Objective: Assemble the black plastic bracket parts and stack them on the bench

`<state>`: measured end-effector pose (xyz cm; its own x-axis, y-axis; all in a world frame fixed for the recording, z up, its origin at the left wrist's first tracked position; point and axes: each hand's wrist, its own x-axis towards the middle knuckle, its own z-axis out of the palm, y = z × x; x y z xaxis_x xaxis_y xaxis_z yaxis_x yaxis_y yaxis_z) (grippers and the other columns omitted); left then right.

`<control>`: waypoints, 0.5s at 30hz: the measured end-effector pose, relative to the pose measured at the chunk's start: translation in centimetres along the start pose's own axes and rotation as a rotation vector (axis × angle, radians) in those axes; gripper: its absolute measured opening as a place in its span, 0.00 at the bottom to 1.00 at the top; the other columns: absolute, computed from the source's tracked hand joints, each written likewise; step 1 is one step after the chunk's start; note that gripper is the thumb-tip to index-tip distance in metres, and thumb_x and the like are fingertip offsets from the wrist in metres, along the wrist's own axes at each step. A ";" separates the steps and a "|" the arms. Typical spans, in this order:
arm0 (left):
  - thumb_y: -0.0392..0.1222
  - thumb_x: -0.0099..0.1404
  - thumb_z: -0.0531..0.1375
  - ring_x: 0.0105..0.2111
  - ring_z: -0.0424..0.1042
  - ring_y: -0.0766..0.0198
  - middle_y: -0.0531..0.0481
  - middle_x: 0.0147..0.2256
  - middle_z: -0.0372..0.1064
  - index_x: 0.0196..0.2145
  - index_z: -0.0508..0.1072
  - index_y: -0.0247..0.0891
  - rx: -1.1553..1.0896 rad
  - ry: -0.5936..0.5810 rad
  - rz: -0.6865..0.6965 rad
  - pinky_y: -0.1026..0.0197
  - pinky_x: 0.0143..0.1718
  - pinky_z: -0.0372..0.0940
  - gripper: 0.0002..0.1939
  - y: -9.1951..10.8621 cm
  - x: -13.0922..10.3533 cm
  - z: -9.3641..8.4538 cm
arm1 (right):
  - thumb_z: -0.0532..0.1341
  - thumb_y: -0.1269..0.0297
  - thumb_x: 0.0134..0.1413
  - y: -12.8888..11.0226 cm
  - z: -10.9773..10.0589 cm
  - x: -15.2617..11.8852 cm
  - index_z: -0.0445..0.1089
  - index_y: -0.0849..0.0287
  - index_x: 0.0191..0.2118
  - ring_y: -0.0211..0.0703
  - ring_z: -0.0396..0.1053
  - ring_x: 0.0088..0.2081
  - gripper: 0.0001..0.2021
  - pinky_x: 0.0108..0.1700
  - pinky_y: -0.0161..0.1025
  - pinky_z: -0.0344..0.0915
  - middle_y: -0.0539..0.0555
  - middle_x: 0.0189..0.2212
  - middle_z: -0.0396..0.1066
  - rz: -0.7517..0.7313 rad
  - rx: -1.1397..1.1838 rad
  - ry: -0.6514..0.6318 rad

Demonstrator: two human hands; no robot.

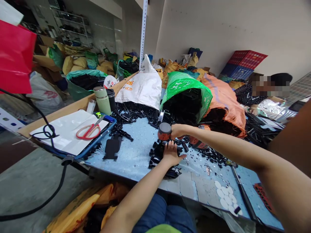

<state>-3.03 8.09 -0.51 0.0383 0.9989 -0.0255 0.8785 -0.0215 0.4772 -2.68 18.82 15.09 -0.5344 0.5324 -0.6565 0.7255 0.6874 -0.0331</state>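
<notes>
My left hand (172,154) lies with spread fingers on a group of black plastic parts (155,158) near the table's front edge. Just beyond it, my right hand (178,131) is wrapped round an orange and black tool (164,131), whose round dark end faces up. The tool's lower portion is hidden by the hand and the parts. Loose small black pieces (213,157) lie to the right of the hands. A flat black part (113,147) rests on the blue tabletop (136,152) to the left.
Red-handled scissors (88,131) lie on white paper in a blue tray (111,121). White (143,87), green (179,81) and orange (225,100) sacks stand behind. A hammer-like tool (243,192) and white discs (225,195) lie right. Another person (250,94) is at the far right.
</notes>
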 end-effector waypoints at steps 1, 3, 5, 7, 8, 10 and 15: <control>0.72 0.55 0.32 0.63 0.30 0.50 0.38 0.63 0.34 0.61 0.46 0.26 -0.004 0.013 0.003 0.47 0.61 0.32 0.51 0.0 -1.2 0.1 | 0.58 0.67 0.32 -0.3 0.1 -0.2 0.71 0.65 0.28 0.41 0.66 0.24 0.12 0.22 0.32 0.59 0.53 0.22 0.68 -0.012 -0.020 0.014; 0.71 0.56 0.33 0.63 0.30 0.50 0.38 0.63 0.35 0.61 0.45 0.26 0.007 0.050 0.011 0.48 0.61 0.31 0.50 -0.1 -3.4 0.5 | 0.59 0.66 0.31 -0.9 0.3 -0.5 0.71 0.65 0.26 0.42 0.66 0.24 0.10 0.23 0.32 0.59 0.53 0.21 0.68 -0.033 -0.054 0.025; 0.71 0.56 0.34 0.63 0.29 0.50 0.39 0.63 0.34 0.62 0.44 0.26 0.027 0.076 0.015 0.47 0.61 0.30 0.49 -0.3 -5.1 0.8 | 0.60 0.66 0.30 -1.5 0.5 -0.4 0.72 0.65 0.26 0.42 0.66 0.24 0.11 0.23 0.33 0.59 0.53 0.20 0.68 -0.040 -0.074 0.019; 0.71 0.57 0.35 0.63 0.28 0.50 0.39 0.63 0.34 0.62 0.43 0.28 0.039 0.081 0.025 0.46 0.61 0.30 0.49 -0.4 -5.9 1.0 | 0.60 0.67 0.30 -2.2 0.9 -0.2 0.72 0.65 0.27 0.42 0.66 0.23 0.11 0.23 0.33 0.59 0.53 0.19 0.68 -0.042 -0.090 0.007; 0.71 0.57 0.35 0.63 0.28 0.50 0.40 0.63 0.34 0.62 0.42 0.28 0.040 0.076 0.031 0.46 0.61 0.30 0.49 -0.4 -6.1 1.0 | 0.60 0.67 0.30 -2.5 1.2 -0.2 0.72 0.66 0.27 0.42 0.66 0.23 0.12 0.22 0.33 0.58 0.53 0.19 0.68 -0.045 -0.098 0.005; 0.72 0.56 0.35 0.63 0.28 0.50 0.39 0.63 0.34 0.62 0.42 0.28 0.035 0.070 0.041 0.46 0.61 0.30 0.49 -0.4 -6.1 0.9 | 0.59 0.66 0.30 -3.0 1.6 -0.6 0.72 0.66 0.27 0.42 0.66 0.22 0.12 0.22 0.33 0.58 0.53 0.20 0.68 -0.054 -0.120 0.016; 0.71 0.56 0.35 0.62 0.34 0.49 0.38 0.63 0.37 0.61 0.46 0.28 0.058 0.145 0.064 0.46 0.61 0.32 0.49 -0.2 -6.1 0.5 | 0.59 0.65 0.32 -4.0 2.4 -2.8 0.72 0.64 0.27 0.43 0.66 0.25 0.11 0.24 0.33 0.58 0.55 0.22 0.70 -0.110 -0.172 0.047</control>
<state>-3.19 1.97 -0.89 0.0295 0.9908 0.1323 0.9025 -0.0833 0.4225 -3.04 13.41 15.20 -0.6288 0.4695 -0.6198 0.5795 0.8145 0.0290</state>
